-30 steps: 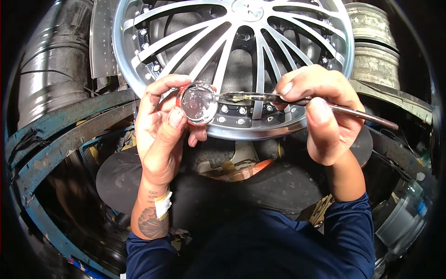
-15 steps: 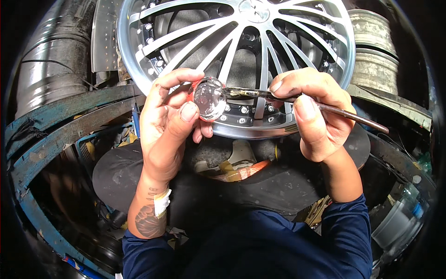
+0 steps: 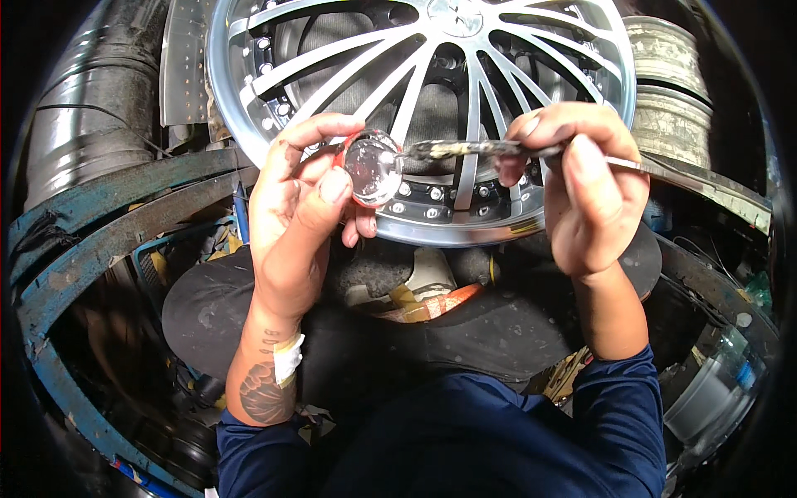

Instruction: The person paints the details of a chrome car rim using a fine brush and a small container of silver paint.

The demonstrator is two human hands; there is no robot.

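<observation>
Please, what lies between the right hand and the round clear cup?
In the head view, the smeared front of the thin tool lies there, with the wheel behind.

Round piece point(image 3: 374, 170) in your left hand point(image 3: 290, 212), brush point(image 3: 477, 148) in your right hand point(image 3: 594, 187), tip at the piece's right edge, contact unclear. Wheel point(image 3: 474, 108) beyond both hands. Left of your left hand: frame bar point(image 3: 141, 184), then cylinder point(image 3: 100, 116) past it. Beyond your right hand, further right: stacked rims point(image 3: 671, 124).
</observation>
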